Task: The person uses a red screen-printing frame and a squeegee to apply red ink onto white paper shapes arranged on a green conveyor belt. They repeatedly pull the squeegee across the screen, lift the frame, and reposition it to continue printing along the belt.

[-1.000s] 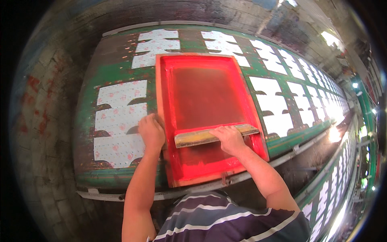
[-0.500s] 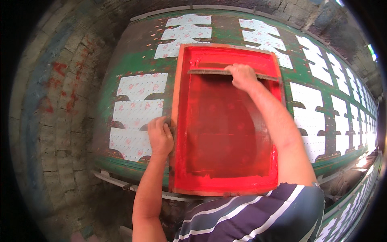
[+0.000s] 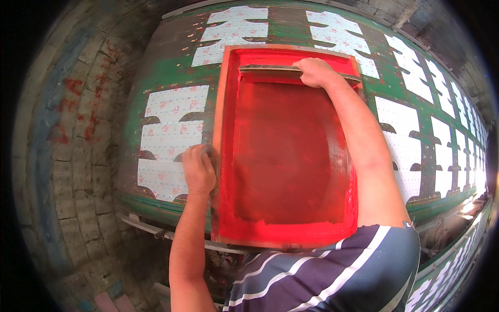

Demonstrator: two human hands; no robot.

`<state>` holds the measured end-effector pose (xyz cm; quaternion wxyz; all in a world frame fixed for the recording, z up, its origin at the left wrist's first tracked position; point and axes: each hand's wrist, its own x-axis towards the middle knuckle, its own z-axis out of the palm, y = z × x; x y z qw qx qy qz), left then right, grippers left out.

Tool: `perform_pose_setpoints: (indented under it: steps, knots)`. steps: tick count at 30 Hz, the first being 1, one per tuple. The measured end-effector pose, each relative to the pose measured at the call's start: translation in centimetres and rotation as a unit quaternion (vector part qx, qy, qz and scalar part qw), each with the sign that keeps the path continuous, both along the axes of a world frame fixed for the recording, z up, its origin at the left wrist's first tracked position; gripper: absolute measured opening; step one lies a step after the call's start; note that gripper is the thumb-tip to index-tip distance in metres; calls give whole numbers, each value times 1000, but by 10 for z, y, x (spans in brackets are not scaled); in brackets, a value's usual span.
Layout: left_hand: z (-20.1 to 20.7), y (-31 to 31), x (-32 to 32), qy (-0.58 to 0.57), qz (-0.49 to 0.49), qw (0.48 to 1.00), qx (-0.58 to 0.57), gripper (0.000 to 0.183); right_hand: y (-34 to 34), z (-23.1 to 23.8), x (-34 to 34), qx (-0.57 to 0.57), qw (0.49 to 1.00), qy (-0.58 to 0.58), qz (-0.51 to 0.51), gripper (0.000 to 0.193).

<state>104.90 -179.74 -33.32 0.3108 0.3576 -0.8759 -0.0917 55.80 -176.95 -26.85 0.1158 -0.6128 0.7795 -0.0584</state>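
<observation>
A silk-screen printing frame [image 3: 220, 119] with wooden sides and red ink along its inner margins lies on a long green table. My right hand [image 3: 317, 73] is closed over a long, flat squeegee [image 3: 270, 69], which spans the frame's width near its far end. Below the squeegee, the mesh [image 3: 286, 151] looks dark red and wet. At the frame's left side my left hand [image 3: 198, 169] is closed, its fingers curled around a dark handle-like piece [image 3: 209, 149] that shows only in part.
White fabric pieces with small prints lie on the green table [image 3: 125, 177], left of the frame [image 3: 171, 135], behind it [image 3: 236, 31] and in rows to the right [image 3: 397, 125]. A brick wall [image 3: 73, 208] stands at the left. Another table with fabric pieces [image 3: 447, 281] is at the lower right.
My right hand has pushed the squeegee farther from me, closer to the frame's far end. My left hand stays by the frame's left side. The whole view has shifted slightly.
</observation>
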Motion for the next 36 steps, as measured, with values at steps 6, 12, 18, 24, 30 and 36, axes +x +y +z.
perform_pose_setpoints:
  steps: [6,12,18,24,30,36]
  knots:
    - [-2,-3,3,-1,0,1000,-15,24,67,7,58,11,999,23,24,37]
    - [-8,-4,6,26,-3,997,-72,22,166,2,153,17,998,35,48,38]
    - [-14,-5,9,72,-28,989,-129,25,270,5,259,-23,999,13,40,37]
    - [-25,-10,9,51,-9,994,-92,40,348,-3,343,-41,998,29,25,37]
    - [-15,-7,8,10,15,999,-48,45,379,-10,366,-73,995,35,49,45]
    - [-13,-2,5,-21,75,995,61,42,399,-19,368,-117,990,-5,75,73]
